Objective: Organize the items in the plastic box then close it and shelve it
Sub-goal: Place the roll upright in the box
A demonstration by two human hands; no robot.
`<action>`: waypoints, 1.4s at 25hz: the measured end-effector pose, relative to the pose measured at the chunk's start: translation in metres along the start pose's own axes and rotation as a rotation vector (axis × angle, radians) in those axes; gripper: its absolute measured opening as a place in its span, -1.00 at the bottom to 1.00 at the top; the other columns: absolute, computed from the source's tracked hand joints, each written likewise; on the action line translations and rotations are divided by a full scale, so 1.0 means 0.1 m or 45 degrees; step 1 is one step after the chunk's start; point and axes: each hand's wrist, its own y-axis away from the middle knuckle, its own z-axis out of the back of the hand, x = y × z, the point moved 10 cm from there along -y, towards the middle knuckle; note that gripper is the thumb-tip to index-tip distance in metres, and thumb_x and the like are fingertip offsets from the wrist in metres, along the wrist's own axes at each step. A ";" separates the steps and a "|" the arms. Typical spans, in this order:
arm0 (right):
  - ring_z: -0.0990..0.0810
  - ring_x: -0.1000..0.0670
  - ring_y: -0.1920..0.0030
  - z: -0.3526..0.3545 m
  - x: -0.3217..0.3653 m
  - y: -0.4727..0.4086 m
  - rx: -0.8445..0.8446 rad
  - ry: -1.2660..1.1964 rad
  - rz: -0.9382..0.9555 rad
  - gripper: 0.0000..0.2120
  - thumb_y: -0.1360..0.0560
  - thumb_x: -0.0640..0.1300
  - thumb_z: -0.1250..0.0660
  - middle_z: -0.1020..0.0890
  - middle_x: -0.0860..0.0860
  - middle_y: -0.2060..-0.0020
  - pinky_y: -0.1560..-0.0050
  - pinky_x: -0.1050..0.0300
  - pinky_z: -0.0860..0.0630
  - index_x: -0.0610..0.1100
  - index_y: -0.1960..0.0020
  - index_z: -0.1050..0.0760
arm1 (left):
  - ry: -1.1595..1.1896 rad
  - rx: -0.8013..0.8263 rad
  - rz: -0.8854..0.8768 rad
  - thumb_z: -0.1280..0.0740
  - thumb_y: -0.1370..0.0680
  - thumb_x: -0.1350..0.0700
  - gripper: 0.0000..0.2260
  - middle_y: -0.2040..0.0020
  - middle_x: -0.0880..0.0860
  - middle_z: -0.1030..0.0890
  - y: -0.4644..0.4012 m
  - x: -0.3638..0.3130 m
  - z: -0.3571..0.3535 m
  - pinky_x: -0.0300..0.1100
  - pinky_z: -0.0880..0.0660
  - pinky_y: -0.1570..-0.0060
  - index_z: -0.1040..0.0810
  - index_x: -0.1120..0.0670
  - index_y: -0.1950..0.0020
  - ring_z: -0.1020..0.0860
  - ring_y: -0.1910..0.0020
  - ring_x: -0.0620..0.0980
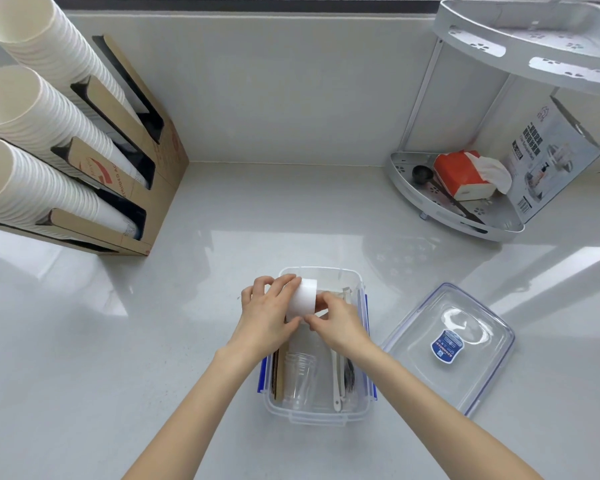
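Both my hands, left hand (269,308) and right hand (340,323), grip white roll (302,296) above plastic box (359,415) on counter (187,341). Organizing step; next, seat roll inside. Lid (465,372) off, right of box.

Three slanted stacks of white paper cups (39,109) sit in a cardboard holder (160,188) at the left of the pale surface (257,220). An orange tissue pack (461,174) and a black scoop (421,175) lie far right.

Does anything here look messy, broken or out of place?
Nothing looks broken or spilled. The lid lies off the plastic box, on the counter to its right, while both hands hold a white roll over the box. A tissue sticks out of its pack on the corner shelf.
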 end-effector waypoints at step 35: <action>-0.50 0.00 -0.05 0.72 -0.35 0.32 -0.322 0.029 0.010 -0.70 -0.50 -0.19 -0.19 -0.43 -0.07 -0.13 0.00 0.30 -0.30 -0.07 -0.22 -0.41 | -0.196 0.325 0.003 -0.05 -0.56 0.00 -0.67 0.05 0.18 -0.63 0.20 -0.66 -0.44 -0.02 -0.28 -0.11 -0.49 0.18 0.08 -0.54 0.01 0.18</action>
